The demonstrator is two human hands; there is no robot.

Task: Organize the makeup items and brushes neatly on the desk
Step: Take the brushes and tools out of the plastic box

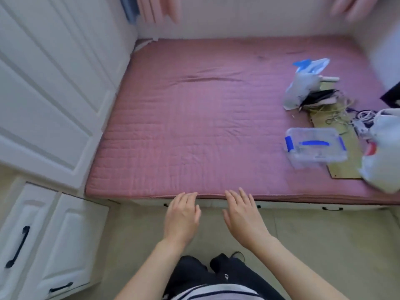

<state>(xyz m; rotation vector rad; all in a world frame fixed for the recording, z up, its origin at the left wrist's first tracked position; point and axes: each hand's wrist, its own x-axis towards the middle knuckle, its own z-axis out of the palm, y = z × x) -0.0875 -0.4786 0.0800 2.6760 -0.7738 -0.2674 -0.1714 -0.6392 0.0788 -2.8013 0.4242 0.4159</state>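
Bright even daylight; motion blur, edges warped.

Whole frame motion-blurred. White plastic bag cut off by right edge, contents unreadable apart from a red patch. Dark object at right edge mostly out of frame, unidentifiable. Clear lidded box with blue clips: contents too blurred to tell. Pile of bags and cables smeared, single items not separable. Brown board partly hidden under box and bag. Pink curtains cropped by top edge. Forearms cut by bottom edge. Cabinet cut at left edge. No makeup items or brushes identifiable.
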